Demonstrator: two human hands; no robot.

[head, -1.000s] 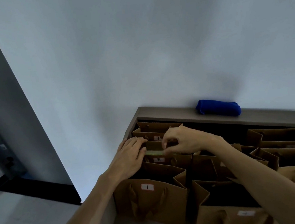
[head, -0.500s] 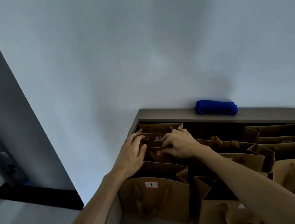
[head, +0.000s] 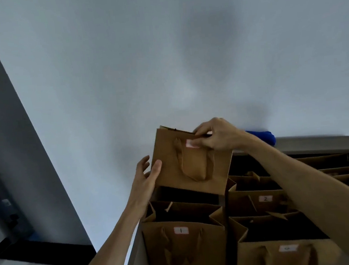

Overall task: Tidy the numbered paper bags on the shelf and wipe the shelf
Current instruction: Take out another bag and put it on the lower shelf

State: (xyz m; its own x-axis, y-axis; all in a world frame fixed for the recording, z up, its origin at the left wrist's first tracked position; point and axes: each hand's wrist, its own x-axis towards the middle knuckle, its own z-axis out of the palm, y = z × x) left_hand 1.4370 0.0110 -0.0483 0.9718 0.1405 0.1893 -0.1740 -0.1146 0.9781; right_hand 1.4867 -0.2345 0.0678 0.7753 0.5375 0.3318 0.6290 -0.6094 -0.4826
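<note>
bag 1 (head: 181, 237), bag 2 (head: 262, 203) beneath lifted bag (head: 191, 166)

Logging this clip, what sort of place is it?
Probably an indoor storage or pickup corner: numbered paper bags in rows on a shelf against a plain wall, with a blue cloth on top.

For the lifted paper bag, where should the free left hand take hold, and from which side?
Probably the lifted bag's lower left edge, coming from the left. The right hand already pinches the top rim, so the bag hangs tilted with its bottom free. The left hand is open beside that edge, thumb on the front face.
</note>
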